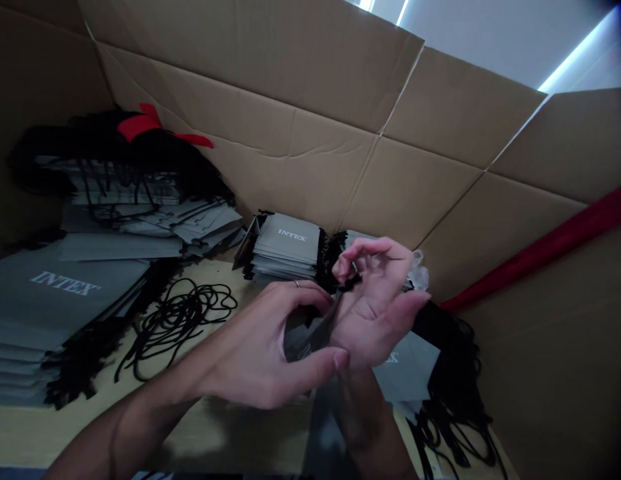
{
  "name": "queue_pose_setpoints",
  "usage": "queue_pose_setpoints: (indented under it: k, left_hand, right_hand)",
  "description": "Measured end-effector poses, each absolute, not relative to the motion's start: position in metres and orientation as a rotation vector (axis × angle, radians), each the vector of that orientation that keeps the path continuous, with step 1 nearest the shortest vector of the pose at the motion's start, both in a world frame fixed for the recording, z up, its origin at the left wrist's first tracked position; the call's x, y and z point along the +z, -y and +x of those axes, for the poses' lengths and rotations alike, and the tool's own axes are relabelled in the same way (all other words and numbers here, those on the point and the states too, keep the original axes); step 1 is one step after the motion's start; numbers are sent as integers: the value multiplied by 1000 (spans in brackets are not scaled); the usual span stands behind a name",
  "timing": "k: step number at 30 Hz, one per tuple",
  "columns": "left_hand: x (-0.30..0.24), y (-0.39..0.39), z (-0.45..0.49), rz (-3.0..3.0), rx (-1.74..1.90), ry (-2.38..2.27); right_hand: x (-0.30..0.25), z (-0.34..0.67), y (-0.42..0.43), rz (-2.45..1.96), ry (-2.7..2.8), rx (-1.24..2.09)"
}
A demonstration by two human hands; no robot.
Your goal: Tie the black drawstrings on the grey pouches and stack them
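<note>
We see our 2 hands meeting over the pale table (37, 437), with a grey bag (323, 433) between them and hanging down below. Our left hand (270, 347), wearing a ring (297, 284), curves around the bag, its thumb and fingers apart; the thumb tip lies over our right wrist, and we cannot tell how firmly it grips. Our right hand (375, 307) shows its palm with the fingers curled; we cannot tell whether they hold anything.

To our left lie a stack of grey INTEX bags (65, 287) and, beside it, a loose tangle of black cord (183, 313). Farther back, a red band (140, 125) crosses a heap of black cords (190, 163). A smaller INTEX stack (285, 253) sits near the cardboard wall (290, 67). On our right, black cords (453, 360) lie beside another printed bag (410, 367).
</note>
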State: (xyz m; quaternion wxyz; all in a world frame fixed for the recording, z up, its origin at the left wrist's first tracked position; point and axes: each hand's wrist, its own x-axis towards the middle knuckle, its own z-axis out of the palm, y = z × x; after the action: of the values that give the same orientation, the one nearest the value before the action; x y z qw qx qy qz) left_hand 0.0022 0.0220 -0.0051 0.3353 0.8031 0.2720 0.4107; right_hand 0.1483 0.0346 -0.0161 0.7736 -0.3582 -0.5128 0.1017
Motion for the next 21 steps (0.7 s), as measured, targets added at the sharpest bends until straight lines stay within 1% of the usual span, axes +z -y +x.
queue_pose_setpoints:
  k: [4, 7, 11, 14, 17, 21]
  left_hand:
    - [-2, -31, 6, 2140, 992, -635]
    - [-3, -39, 11, 2110, 989, -673]
    - [-3, -44, 9, 2089, 1054, -717]
    - [-3, -46, 6, 2071, 1093, -729]
    - [-4, -47, 6, 2040, 1111, -716]
    - [-3, -49, 4, 2047, 1105, -705]
  right_hand:
    - [-12, 151, -39, -743, 1154, 355]
    - [-14, 162, -40, -748, 1186, 465]
    - [-14, 182, -34, -924, 1338, 514]
    - [-8, 193, -29, -1004, 1530, 502]
    - [-3, 196, -30, -899, 1735, 435]
    - [-3, 195, -36, -752, 1725, 361]
